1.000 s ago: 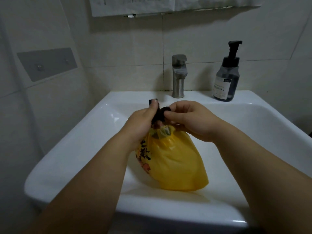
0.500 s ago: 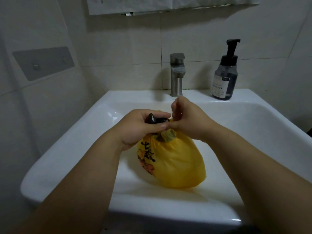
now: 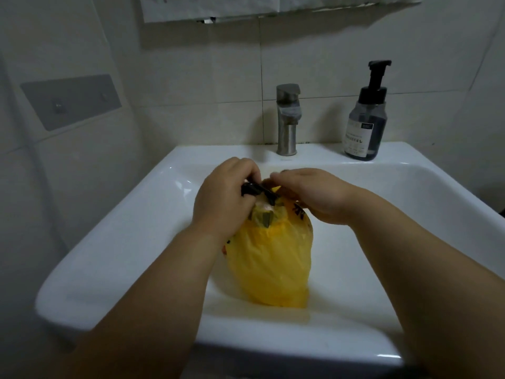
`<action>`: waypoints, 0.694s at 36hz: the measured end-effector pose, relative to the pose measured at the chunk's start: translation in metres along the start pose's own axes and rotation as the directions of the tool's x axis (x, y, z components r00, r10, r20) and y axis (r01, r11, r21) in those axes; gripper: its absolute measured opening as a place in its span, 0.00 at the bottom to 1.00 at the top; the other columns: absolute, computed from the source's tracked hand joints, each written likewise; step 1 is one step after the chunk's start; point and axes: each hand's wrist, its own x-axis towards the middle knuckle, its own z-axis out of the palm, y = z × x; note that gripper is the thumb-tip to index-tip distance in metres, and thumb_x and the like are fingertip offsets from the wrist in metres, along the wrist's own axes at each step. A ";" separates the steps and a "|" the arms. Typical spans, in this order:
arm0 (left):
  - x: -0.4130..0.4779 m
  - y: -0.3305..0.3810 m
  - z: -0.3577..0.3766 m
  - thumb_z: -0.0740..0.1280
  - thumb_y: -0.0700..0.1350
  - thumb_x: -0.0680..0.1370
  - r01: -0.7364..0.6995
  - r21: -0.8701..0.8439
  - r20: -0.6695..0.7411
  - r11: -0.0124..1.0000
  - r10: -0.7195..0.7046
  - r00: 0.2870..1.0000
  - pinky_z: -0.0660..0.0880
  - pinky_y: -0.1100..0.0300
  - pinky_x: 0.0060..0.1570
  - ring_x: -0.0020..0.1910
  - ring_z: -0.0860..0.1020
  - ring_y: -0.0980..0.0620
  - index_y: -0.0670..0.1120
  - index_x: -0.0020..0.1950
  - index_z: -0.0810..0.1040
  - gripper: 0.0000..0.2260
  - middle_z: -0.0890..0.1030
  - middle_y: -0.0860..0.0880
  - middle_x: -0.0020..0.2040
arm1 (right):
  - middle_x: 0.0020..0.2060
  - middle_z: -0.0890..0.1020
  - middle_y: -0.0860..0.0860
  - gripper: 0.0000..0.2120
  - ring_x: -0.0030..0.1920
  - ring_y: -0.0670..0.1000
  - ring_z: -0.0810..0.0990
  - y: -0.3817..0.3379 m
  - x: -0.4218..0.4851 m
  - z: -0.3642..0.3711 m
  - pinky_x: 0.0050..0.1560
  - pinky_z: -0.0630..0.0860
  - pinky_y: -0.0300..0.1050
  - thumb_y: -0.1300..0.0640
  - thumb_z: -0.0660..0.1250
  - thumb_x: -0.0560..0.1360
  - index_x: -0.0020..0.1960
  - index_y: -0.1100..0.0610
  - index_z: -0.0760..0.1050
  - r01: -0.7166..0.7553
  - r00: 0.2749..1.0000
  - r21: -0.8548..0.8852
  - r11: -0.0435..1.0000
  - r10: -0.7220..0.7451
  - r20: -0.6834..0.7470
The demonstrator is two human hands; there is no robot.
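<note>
A full yellow plastic bag [image 3: 273,263] with dark print stands in the white sink basin [image 3: 131,242], its neck bunched at the top. A black band or tie [image 3: 257,191] lies across that neck. My left hand [image 3: 221,201] grips the left end of the black tie, fingers curled over it. From the right, my right hand [image 3: 308,192] reaches in with its fingertips pinching the tie and the bag's top edge. What the bag holds is hidden.
A steel faucet [image 3: 287,119] stands at the back rim of the basin. A dark pump soap bottle [image 3: 366,124] sits to its right on the ledge. Tiled walls close in behind and left, with a grey plate [image 3: 71,102] on the left wall.
Both hands have shifted on the bag's neck: the left hand has turned over the black tie, the right hand has flattened out to the right. The bag now stands more upright.
</note>
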 end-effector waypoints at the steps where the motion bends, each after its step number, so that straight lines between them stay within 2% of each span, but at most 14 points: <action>1: -0.001 -0.001 0.003 0.70 0.31 0.67 -0.032 0.032 -0.032 0.999 0.033 0.999 0.68 0.67 0.38 0.46 0.70 0.53 0.47 0.42 0.76 0.12 0.71 0.54 0.43 | 0.51 0.82 0.50 0.11 0.53 0.48 0.80 0.000 0.000 -0.001 0.50 0.75 0.38 0.50 0.60 0.80 0.53 0.52 0.79 -0.021 1.000 0.003 1.000 0.021 0.009; 3: -0.001 -0.003 0.006 0.71 0.31 0.65 -0.057 0.060 -0.091 0.997 0.063 0.994 0.63 0.72 0.41 0.48 0.66 0.57 0.44 0.42 0.79 0.11 0.69 0.53 0.45 | 0.51 0.82 0.51 0.10 0.52 0.48 0.80 0.001 0.000 -0.001 0.49 0.75 0.39 0.49 0.61 0.80 0.52 0.53 0.79 -0.069 0.998 0.027 0.997 0.068 0.018; 4: -0.001 -0.004 0.007 0.71 0.31 0.64 -0.071 0.051 -0.105 0.996 0.076 0.992 0.64 0.73 0.40 0.46 0.66 0.57 0.43 0.42 0.79 0.11 0.69 0.52 0.45 | 0.51 0.82 0.51 0.10 0.52 0.49 0.80 0.001 0.000 0.000 0.49 0.76 0.40 0.50 0.61 0.80 0.51 0.53 0.78 -0.086 0.996 0.043 0.995 0.086 0.018; 7: -0.002 -0.002 0.007 0.71 0.30 0.65 -0.072 -0.020 -0.052 0.997 0.071 0.996 0.66 0.76 0.39 0.39 0.67 0.58 0.44 0.42 0.78 0.11 0.69 0.52 0.43 | 0.52 0.83 0.55 0.13 0.53 0.52 0.81 0.003 0.001 0.003 0.54 0.78 0.46 0.52 0.61 0.80 0.55 0.58 0.79 -0.112 0.994 0.082 0.990 0.110 0.027; 9: -0.002 0.002 0.005 0.72 0.31 0.67 -0.020 -0.058 -0.030 0.998 0.018 0.999 0.67 0.76 0.40 0.37 0.69 0.58 0.48 0.43 0.74 0.14 0.70 0.55 0.41 | 0.48 0.82 0.55 0.12 0.51 0.52 0.81 0.002 -0.001 0.002 0.51 0.77 0.44 0.52 0.62 0.79 0.52 0.60 0.79 -0.121 0.993 0.085 0.989 0.120 0.017; 11: -0.001 0.004 0.003 0.74 0.34 0.69 0.046 -0.112 -0.020 0.993 -0.049 0.999 0.71 0.72 0.40 0.39 0.72 0.59 0.49 0.44 0.72 0.15 0.71 0.58 0.40 | 0.45 0.80 0.56 0.11 0.48 0.53 0.78 0.003 -0.001 -0.002 0.48 0.75 0.44 0.53 0.64 0.78 0.49 0.61 0.78 -0.119 0.992 0.093 0.989 0.122 -0.024; 14: -0.001 0.001 0.002 0.75 0.39 0.71 0.057 -0.154 0.016 0.986 -0.055 0.998 0.71 0.68 0.39 0.40 0.74 0.56 0.50 0.42 0.72 0.12 0.73 0.57 0.39 | 0.45 0.78 0.57 0.10 0.49 0.54 0.76 0.004 0.001 -0.002 0.50 0.75 0.46 0.54 0.64 0.79 0.50 0.62 0.77 -0.125 0.988 0.123 0.985 0.134 -0.071; 18: -0.001 -0.002 0.001 0.73 0.38 0.73 0.063 -0.208 0.016 0.976 -0.061 0.998 0.73 0.69 0.42 0.42 0.77 0.57 0.49 0.42 0.78 0.08 0.76 0.58 0.39 | 0.51 0.78 0.62 0.13 0.55 0.60 0.76 0.005 0.003 0.001 0.60 0.73 0.55 0.52 0.62 0.80 0.51 0.62 0.77 -0.121 0.978 0.054 0.991 0.128 -0.162; 20: -0.001 -0.002 0.002 0.72 0.37 0.73 0.119 -0.244 0.035 0.962 -0.114 0.993 0.77 0.63 0.45 0.43 0.78 0.58 0.50 0.41 0.80 0.08 0.79 0.57 0.39 | 0.55 0.78 0.63 0.15 0.57 0.61 0.77 0.006 0.003 0.001 0.62 0.73 0.57 0.52 0.62 0.80 0.55 0.65 0.77 -0.123 0.966 0.036 0.992 0.128 -0.225; 23: -0.001 -0.005 0.004 0.73 0.41 0.74 0.200 -0.212 0.103 0.957 -0.181 0.978 0.78 0.48 0.45 0.43 0.79 0.53 0.51 0.38 0.80 0.07 0.80 0.54 0.39 | 0.54 0.79 0.62 0.15 0.53 0.58 0.77 0.009 0.005 -0.001 0.59 0.74 0.57 0.53 0.62 0.80 0.54 0.65 0.78 -0.133 0.943 -0.006 0.991 0.125 -0.307; 25: -0.001 -0.008 0.002 0.73 0.42 0.74 0.236 -0.199 0.125 0.951 -0.214 0.969 0.78 0.47 0.44 0.43 0.79 0.52 0.52 0.36 0.78 0.08 0.80 0.54 0.39 | 0.55 0.78 0.63 0.15 0.58 0.61 0.77 0.010 0.004 -0.004 0.61 0.73 0.59 0.53 0.62 0.80 0.55 0.65 0.77 -0.159 0.919 -0.022 0.987 0.140 -0.369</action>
